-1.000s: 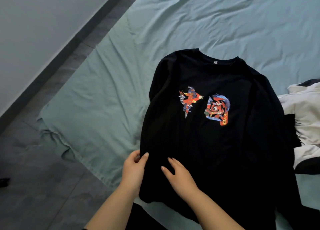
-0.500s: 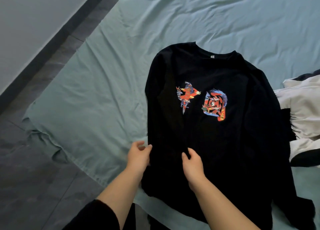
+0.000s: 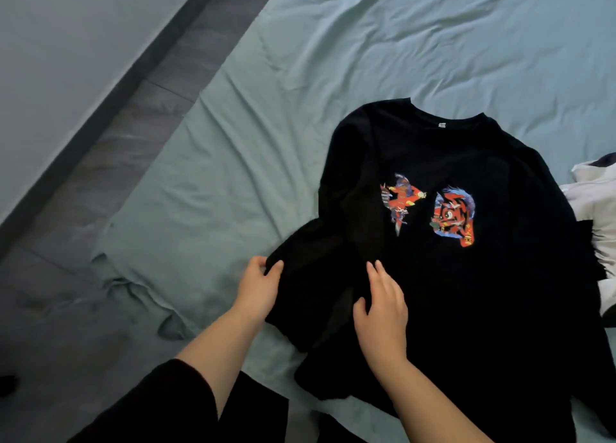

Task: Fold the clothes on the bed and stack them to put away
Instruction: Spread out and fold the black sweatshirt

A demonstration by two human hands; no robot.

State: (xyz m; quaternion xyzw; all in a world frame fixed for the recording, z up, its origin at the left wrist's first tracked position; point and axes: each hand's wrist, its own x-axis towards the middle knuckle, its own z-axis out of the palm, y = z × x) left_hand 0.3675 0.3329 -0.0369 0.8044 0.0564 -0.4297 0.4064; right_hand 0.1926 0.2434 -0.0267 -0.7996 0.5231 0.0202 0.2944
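Note:
A black long-sleeved shirt (image 3: 450, 292) with two red and blue printed figures lies front up on the bed, collar at the far end. My left hand (image 3: 258, 289) grips the edge of its left sleeve, which is drawn out to the left. On the shirt's lower left front rests my right hand (image 3: 383, 309), fingers straight and pressing the cloth flat.
A wrinkled teal sheet (image 3: 333, 75) covers the bed and hangs over its left edge. A white and dark garment (image 3: 596, 222) lies at the right edge of view. Grey floor (image 3: 66, 309) and a pale wall run along the left.
My left hand has pulled the shirt's left sleeve outward to the left. My right hand has moved onto the front and flattened there. The camera has shifted left.

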